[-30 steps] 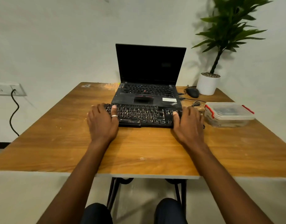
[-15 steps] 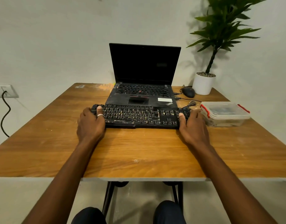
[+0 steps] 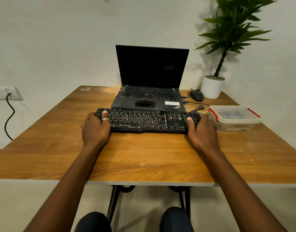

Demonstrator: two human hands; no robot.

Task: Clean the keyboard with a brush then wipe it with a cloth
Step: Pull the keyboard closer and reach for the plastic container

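Note:
A black keyboard [image 3: 147, 120], its keys speckled with pale dust, lies across the wooden table [image 3: 144, 156] in front of a laptop. My left hand [image 3: 95, 128] grips its left end, thumb with a ring on the keys. My right hand [image 3: 201, 131] grips its right end the same way, thumb on the number pad. No brush or cloth shows in the open.
An open black laptop [image 3: 150, 91] stands right behind the keyboard. A lidded clear plastic box with red clips [image 3: 234, 118] sits just right of my right hand. A mouse [image 3: 196, 95], cables and a potted plant [image 3: 212, 86] fill the back right corner. A wall socket [image 3: 5, 93] is far left.
Both hands slid outward from over the keys to the two ends of the keyboard and took hold of it. The keyboard has shifted slightly toward me.

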